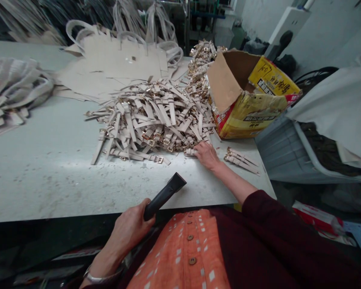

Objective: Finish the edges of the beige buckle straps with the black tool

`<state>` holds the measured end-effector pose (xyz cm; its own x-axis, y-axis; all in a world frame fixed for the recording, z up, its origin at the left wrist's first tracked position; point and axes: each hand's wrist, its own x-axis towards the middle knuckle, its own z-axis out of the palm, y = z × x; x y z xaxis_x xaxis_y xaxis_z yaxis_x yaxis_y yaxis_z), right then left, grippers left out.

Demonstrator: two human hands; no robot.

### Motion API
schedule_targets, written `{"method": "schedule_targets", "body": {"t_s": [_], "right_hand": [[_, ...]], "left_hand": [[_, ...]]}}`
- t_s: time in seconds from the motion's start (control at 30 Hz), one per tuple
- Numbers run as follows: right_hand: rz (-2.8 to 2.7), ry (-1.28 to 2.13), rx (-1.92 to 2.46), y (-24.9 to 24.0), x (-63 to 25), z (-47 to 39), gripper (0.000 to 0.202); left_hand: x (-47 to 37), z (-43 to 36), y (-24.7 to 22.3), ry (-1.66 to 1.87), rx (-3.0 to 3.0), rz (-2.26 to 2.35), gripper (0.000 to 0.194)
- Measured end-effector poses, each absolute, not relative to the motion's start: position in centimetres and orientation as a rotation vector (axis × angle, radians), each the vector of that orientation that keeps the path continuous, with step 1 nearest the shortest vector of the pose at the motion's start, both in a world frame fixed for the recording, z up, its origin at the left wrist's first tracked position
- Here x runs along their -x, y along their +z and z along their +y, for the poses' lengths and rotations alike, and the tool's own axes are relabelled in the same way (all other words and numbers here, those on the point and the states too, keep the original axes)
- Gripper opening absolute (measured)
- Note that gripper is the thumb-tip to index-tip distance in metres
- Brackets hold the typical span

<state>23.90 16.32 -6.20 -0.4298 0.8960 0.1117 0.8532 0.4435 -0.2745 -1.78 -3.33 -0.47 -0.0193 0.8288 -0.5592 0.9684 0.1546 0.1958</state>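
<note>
Left hand [130, 224] closed round the handle of a black tool [162, 197], its flat, flared end pointing up and away from the body, over the near part of the pale surface [63, 176]; silvery band [100, 277] on that wrist. Right hand [208, 156] reaches forward to the front edge of the heap, fingers bent down over a buckled strap [190, 152] whose buckle end sticks out to the left; from where I stand, can't tell if it's pinched or only pressed. Heap of straps [156, 116]: pale, short, gold-coloured buckles, lying every which way mid-surface, running back along the left side of a cardboard box [249, 116]. Box is yellow and red, flaps open, printed characters, sits near the right edge. Small group of straps [241, 160] lies apart from the heap, right of the right forearm, in front of the box, roughly lined up, buckles toward the heap. Behind the heap: stacked flat pale panels [135, 60] with looped handles. Far left: pile of pale bands [21, 84], loosely folded. Off the right edge of the surface, a grey bin [273, 148] with pale cloth [333, 108] over its far side. Person wears an orange patterned top [180, 253], buttoned, under a dark maroon layer [276, 228].
</note>
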Motion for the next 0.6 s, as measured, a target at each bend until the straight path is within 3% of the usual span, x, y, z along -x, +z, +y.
{"method": "schedule_targets", "body": {"t_s": [0.23,0.4,0.6], "right_hand": [[-2.307,0.621,1.174,-7.8,-26.0,7.8,0.017],[-2.277,0.6,1.214,-10.8,-27.3,3.5,0.02],[-2.258,0.657,1.168,-11.3,-27.5,4.1,0.02]], "left_hand": [[2.8,-3.2,-0.3,-0.356,-1.732,1.866,0.023],[2.6,-2.5,-0.2,-0.509,-1.833,1.805,0.024],[1.7,-1.0,-0.6,-0.621,-1.982,1.658,0.024]]}}
